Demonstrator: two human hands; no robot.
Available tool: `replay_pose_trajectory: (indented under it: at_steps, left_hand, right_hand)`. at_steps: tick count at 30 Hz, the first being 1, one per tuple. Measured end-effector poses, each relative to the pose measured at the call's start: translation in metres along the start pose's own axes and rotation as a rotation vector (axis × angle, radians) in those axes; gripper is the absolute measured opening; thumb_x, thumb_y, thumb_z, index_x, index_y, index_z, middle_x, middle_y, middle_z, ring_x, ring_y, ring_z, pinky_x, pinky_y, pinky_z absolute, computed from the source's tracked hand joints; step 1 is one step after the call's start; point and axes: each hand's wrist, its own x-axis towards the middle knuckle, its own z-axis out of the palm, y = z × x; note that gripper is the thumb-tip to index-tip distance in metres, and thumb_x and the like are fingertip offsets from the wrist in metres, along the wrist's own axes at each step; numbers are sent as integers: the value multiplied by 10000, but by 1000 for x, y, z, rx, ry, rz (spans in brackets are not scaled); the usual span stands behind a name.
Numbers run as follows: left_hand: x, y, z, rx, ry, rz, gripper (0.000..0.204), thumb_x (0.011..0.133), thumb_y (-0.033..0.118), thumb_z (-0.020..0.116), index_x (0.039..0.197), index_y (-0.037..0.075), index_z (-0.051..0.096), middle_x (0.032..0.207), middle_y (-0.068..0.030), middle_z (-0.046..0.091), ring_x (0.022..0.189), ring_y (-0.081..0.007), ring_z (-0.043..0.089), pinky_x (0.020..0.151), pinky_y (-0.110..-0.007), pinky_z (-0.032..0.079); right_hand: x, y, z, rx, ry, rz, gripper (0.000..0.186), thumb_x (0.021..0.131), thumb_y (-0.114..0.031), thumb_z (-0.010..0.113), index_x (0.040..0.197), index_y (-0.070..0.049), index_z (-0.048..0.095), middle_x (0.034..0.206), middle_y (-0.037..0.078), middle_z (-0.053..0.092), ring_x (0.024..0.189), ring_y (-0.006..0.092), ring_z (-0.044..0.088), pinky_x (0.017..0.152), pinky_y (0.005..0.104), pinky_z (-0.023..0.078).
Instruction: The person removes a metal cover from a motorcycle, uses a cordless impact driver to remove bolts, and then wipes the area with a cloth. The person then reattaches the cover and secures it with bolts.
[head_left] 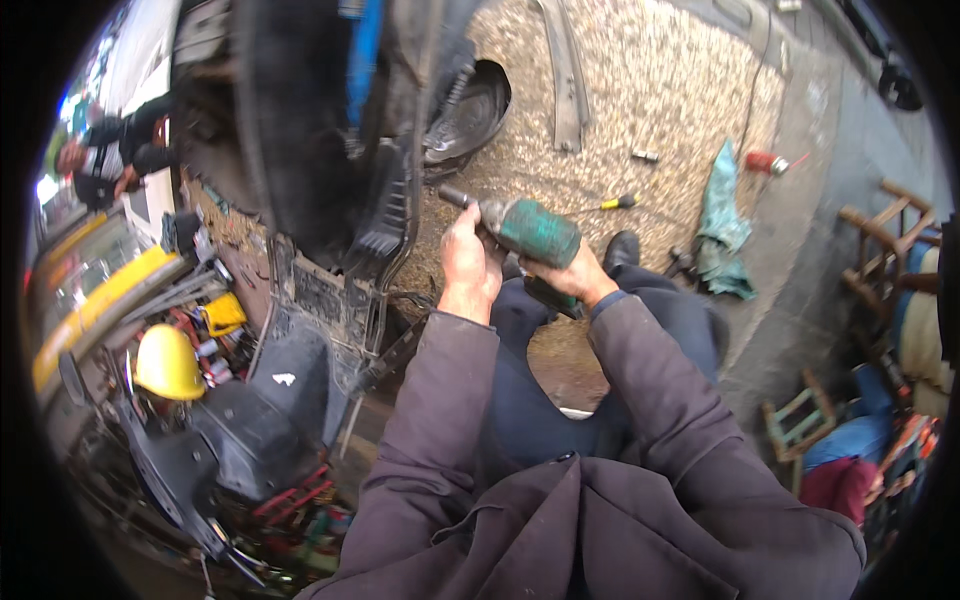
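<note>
In front of my knees I hold a worn green cordless impact wrench (pixel 540 232), its nose aimed up and left. A dark metal socket (pixel 458 197) sticks out of its front end. My right hand (pixel 580 274) is wrapped round the handle, behind the motor housing. At the nose, close behind the socket, my left hand (pixel 468 262) is closed on the front of the tool, its thumb upward. The tool's tip lies beside a dark, dirty vehicle body with its panels off (pixel 385 215), apart from it as far as I can tell.
A yellow-handled screwdriver (pixel 618 202), a small metal cylinder (pixel 645 156), a long trim strip (pixel 565 85), a green cloth (pixel 722 230) and a red can (pixel 766 163) lie on the ground. Left are a scooter with a yellow helmet (pixel 170 362) and another person (pixel 110 160); right, a wooden stool (pixel 868 230).
</note>
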Motion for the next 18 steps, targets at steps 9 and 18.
replay_pose_trajectory:
  at_steps: [9, 18]
  left_hand:
    - [220, -51, -45, 375, -124, 149, 350, 981, 266, 421, 1154, -1, 566, 1151, -137, 608, 1075, -265, 541, 991, -412, 415]
    - [316, -15, -109, 161, 239, 395, 302, 972, 140, 368, 1146, -72, 493, 1231, -244, 551, 1183, -367, 524, 1043, -521, 397]
  right_hand:
    - [111, 207, 79, 632, 224, 277, 449, 742, -178, 760, 1166, -88, 645, 1025, 103, 703, 945, 201, 648, 852, 347, 512]
    - [191, 252, 147, 957, 128, 336, 330, 690, -131, 724, 994, -11, 677, 834, 92, 691, 760, 182, 639, 698, 333, 523]
